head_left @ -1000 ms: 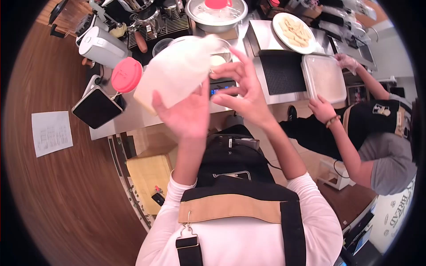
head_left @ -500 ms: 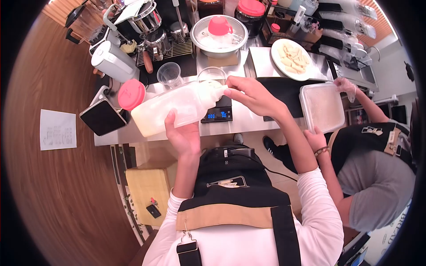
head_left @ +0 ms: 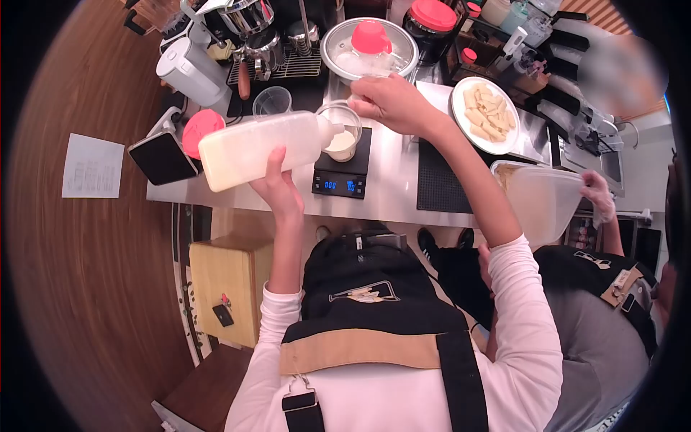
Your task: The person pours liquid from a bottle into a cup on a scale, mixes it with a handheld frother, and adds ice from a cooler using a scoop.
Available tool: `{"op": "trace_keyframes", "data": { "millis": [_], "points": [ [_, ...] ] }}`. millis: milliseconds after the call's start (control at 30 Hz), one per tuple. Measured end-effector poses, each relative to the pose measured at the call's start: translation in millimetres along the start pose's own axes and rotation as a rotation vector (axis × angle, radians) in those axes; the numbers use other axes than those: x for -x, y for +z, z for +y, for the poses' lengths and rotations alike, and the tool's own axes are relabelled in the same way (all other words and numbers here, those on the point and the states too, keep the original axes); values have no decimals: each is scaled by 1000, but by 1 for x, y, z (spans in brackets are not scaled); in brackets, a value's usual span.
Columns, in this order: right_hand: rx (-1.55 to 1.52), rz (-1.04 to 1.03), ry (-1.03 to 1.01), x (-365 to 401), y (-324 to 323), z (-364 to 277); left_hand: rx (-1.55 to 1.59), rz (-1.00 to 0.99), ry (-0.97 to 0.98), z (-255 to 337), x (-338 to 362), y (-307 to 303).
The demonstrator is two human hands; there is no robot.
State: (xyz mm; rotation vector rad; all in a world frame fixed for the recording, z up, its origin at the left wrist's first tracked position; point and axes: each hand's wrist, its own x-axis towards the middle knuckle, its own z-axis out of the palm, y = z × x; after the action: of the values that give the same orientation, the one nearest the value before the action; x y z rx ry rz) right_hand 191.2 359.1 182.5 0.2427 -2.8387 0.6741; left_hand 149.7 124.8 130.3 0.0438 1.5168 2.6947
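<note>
My left hand (head_left: 281, 191) is closed around a translucent squeeze bottle (head_left: 252, 151) with pale contents, the thumb along its near side. The bottle lies almost level, its nozzle pointing right at the rim of a clear cup (head_left: 341, 144). Pale cream-coloured liquid shows low in that cup, which stands on a black digital scale (head_left: 338, 185) with lit blue digits. Beyond the cup, my right hand (head_left: 389, 102) is raised with its fingers curled together, apart from the nozzle. What those fingers hold, if anything, is hidden.
Behind are an empty clear cup (head_left: 272, 101), a metal bowl (head_left: 331, 54) with a red scoop, and an espresso machine. A red lid (head_left: 203, 131) and a tablet (head_left: 163, 155) are left. Right, a co-worker's gloved hand (head_left: 597, 193) holds a plastic container (head_left: 540, 198) near a plate (head_left: 461, 126).
My right hand has left the nozzle tip and moved up and away. The bottle has levelled out. The co-worker's container has tilted and shifted, and my view has turned slightly.
</note>
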Motion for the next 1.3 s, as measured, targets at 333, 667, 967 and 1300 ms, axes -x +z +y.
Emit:
{"op": "trace_keyframes", "data": {
  "millis": [333, 667, 967, 1300],
  "points": [
    [149, 99, 75, 1, 5, -19, -18, -21, -26, 9, -10, -3],
    [-7, 275, 140, 4, 10, -21, -113, -99, 12, 21, -28, 5],
    [-70, 325, 199, 10, 10, -27, -196, -252, 143, 19, -51, 1],
    [-92, 420, 230, 18, 13, -29, -191, -306, 154, 12, -62, 5]
  ]
}}
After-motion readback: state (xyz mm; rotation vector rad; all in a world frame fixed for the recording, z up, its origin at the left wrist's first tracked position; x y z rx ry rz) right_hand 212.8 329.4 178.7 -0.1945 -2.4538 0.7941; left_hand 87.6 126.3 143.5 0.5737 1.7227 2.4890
